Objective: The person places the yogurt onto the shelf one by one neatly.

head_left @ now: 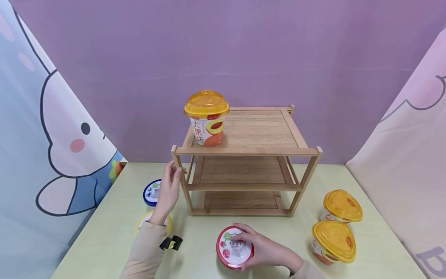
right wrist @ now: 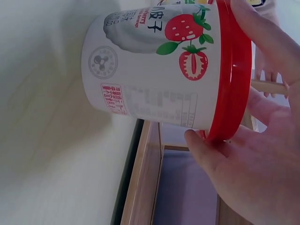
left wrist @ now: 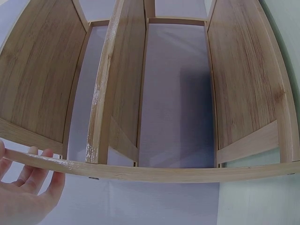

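A three-tier wooden rack [head_left: 259,128] stands in the middle of the table. My left hand [head_left: 169,189] holds its front left post near the top; in the left wrist view the fingertips [left wrist: 57,180] lie along that post [left wrist: 187,175]. In front of the rack is a white tub with a red lid [head_left: 228,260], printed with strawberries. My right hand [head_left: 263,248] grips it around the lid, with the thumb and fingers spread on the rim. The right wrist view shows the tub's printed side [right wrist: 154,70] and the hand [right wrist: 262,164] at its red lid.
On the rack's top, at the left, stands a fruit cup with an orange domed lid [head_left: 206,118]. Two similar cups [head_left: 342,205] [head_left: 333,241] stand on the table at the right. A blue-lidded tub [head_left: 151,193] and a yellow-lidded tub [head_left: 168,224] sit by my left arm.
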`<state>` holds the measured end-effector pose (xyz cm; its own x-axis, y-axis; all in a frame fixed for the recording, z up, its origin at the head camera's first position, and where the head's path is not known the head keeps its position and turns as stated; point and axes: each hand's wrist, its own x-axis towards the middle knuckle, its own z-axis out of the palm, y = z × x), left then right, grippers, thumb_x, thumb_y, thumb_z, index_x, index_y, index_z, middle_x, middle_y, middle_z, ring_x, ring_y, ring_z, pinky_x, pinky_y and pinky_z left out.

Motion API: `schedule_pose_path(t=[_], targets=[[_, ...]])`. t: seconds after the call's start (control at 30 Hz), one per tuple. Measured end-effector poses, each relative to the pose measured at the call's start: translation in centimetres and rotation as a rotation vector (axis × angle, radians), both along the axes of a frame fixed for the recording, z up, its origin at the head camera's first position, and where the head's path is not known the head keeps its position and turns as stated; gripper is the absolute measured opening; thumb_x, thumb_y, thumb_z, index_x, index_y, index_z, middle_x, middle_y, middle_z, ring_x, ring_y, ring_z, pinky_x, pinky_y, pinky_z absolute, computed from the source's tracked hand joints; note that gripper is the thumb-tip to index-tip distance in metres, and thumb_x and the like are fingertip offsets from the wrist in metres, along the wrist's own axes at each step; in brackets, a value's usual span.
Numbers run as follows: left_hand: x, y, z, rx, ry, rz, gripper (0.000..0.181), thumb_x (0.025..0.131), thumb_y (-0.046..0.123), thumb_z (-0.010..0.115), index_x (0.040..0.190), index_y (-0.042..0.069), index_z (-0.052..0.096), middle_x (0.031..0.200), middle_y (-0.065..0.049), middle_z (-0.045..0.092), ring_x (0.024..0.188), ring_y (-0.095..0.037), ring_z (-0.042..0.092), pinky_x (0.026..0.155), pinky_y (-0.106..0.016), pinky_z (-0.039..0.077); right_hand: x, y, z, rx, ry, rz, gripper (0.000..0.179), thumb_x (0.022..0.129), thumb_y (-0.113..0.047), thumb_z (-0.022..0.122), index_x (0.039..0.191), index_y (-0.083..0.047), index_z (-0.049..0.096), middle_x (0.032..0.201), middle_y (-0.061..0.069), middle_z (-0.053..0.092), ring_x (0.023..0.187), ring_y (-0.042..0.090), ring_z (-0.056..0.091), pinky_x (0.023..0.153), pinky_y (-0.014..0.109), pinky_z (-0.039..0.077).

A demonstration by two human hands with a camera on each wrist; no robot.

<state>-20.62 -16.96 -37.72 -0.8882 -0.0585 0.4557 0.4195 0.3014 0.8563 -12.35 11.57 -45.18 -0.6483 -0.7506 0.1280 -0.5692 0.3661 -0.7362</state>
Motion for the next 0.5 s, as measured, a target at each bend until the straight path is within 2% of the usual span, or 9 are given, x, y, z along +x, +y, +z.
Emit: schedule_pose_path(t=[0.17, 0.3, 0.37, 0.5], targets=[[0.08, 0.05, 0.19, -0.002, -0.002, -0.004, 0.035, 0.096, 0.023, 0.036, 0.128, 0.009, 0.035, 0.098, -0.017, 0.053, 0.093, -0.028, 0.052, 0.081, -0.043, 0.041, -0.39, 0.26, -0.07, -0.007, -0.008, 0.025, 0.062, 0.065, -0.025, 0.078, 0.120, -0.015, 0.051, 0.142, 0.007, 0.025, 0.121, 0.027, 0.036, 0.094, 0.024, 0.035], [0.14, 0.06, 0.29, 0.001, -0.013, -0.003, 0.035, 0.096, 0.023, 0.036, 0.128, 0.009, 0.034, 0.098, -0.017, 0.053, 0.094, -0.026, 0.051, 0.082, -0.042, 0.041, -0.53, 0.34, 0.07, 0.002, -0.036, 0.029, 0.065, 0.065, -0.024, 0.078, 0.122, -0.016, 0.049, 0.144, 0.007, 0.022, 0.123, 0.028, 0.034, 0.097, 0.025, 0.032], [0.12, 0.06, 0.26, 0.004, -0.016, -0.003, 0.035, 0.096, 0.023, 0.036, 0.128, 0.009, 0.034, 0.099, -0.016, 0.053, 0.094, -0.025, 0.051, 0.083, -0.042, 0.041, -0.46, 0.32, 0.13, 0.004, -0.047, 0.015, 0.069, 0.064, -0.024, 0.078, 0.124, -0.015, 0.047, 0.144, 0.008, 0.021, 0.124, 0.030, 0.032, 0.098, 0.027, 0.031], [0.15, 0.08, 0.22, 0.001, -0.013, 0.001, 0.036, 0.096, 0.023, 0.036, 0.129, 0.008, 0.034, 0.098, -0.016, 0.052, 0.094, -0.026, 0.051, 0.082, -0.042, 0.041, -0.06, 0.17, -0.04, -0.018, -0.088, -0.066, 0.076, 0.063, -0.030, 0.079, 0.128, -0.015, 0.043, 0.144, 0.012, 0.019, 0.124, 0.036, 0.029, 0.097, 0.037, 0.033]])
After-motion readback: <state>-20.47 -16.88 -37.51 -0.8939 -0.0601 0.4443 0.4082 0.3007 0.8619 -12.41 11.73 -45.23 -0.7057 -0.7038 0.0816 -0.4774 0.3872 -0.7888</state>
